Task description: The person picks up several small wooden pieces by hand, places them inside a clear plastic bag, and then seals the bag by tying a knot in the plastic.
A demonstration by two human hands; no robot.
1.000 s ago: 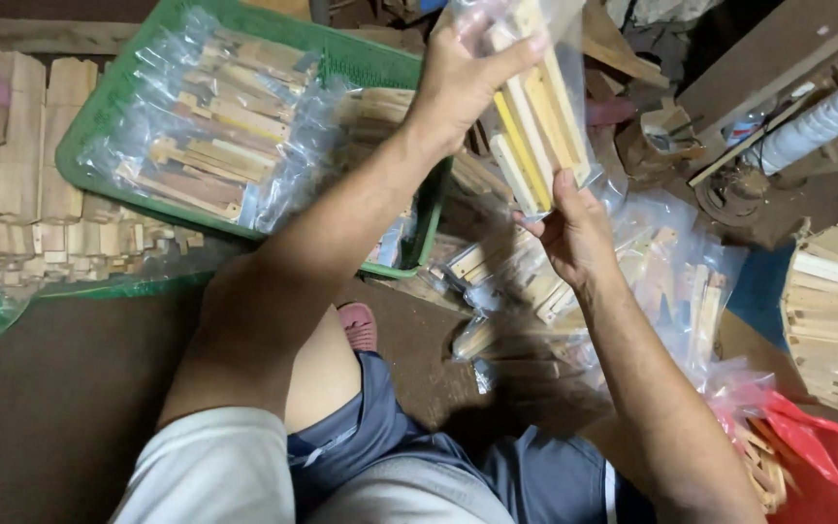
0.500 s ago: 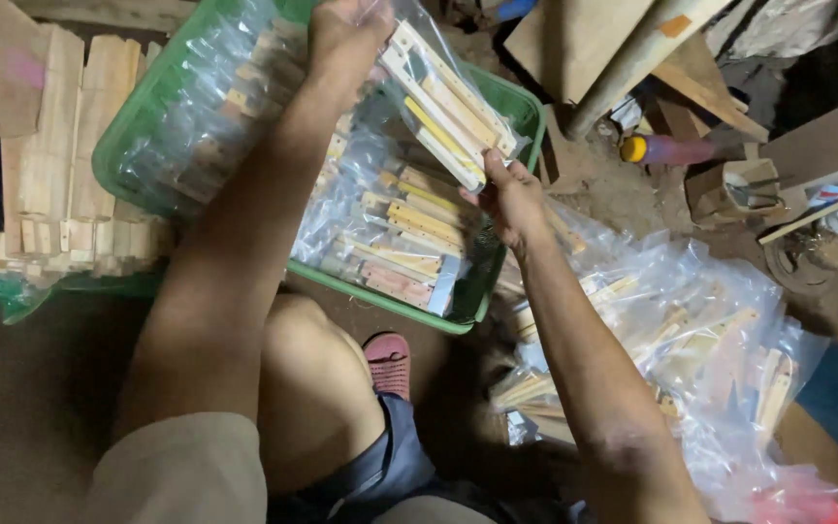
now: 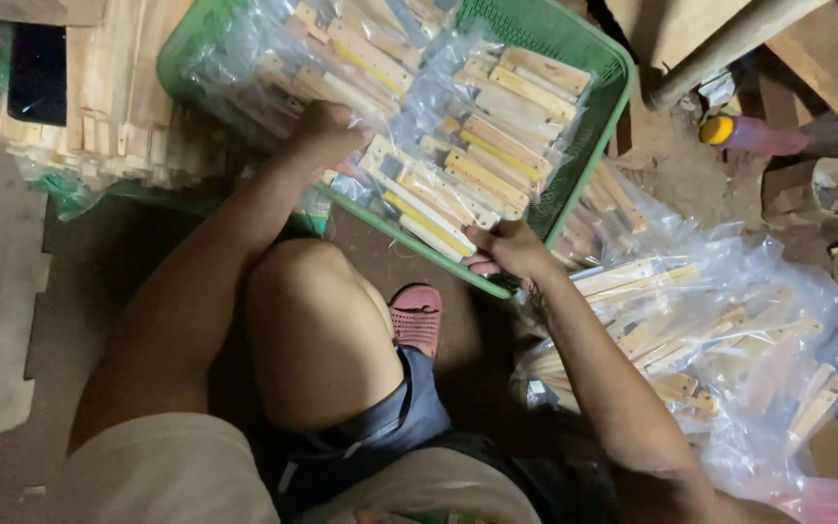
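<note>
A clear plastic bag of short wooden sticks (image 3: pixel 409 199) lies at the near edge of a green plastic basket (image 3: pixel 589 146). My left hand (image 3: pixel 327 131) grips its upper left end inside the basket. My right hand (image 3: pixel 511 250) holds its lower right end at the basket's front rim. More filled clear bags (image 3: pixel 506 107) lie packed in the basket behind it.
A heap of bagged wooden sticks (image 3: pixel 720 340) lies on the floor at the right. Stacked wooden strips (image 3: pixel 99 107) stand left of the basket. My bent knee (image 3: pixel 307 320) and a red sandal (image 3: pixel 417 315) are below it. Wooden boards and a yellow-capped bottle (image 3: pixel 744 134) sit upper right.
Both hands have lowered the bag of sticks from in front of me down into the basket's near edge. The view has shifted left and downward with them.
</note>
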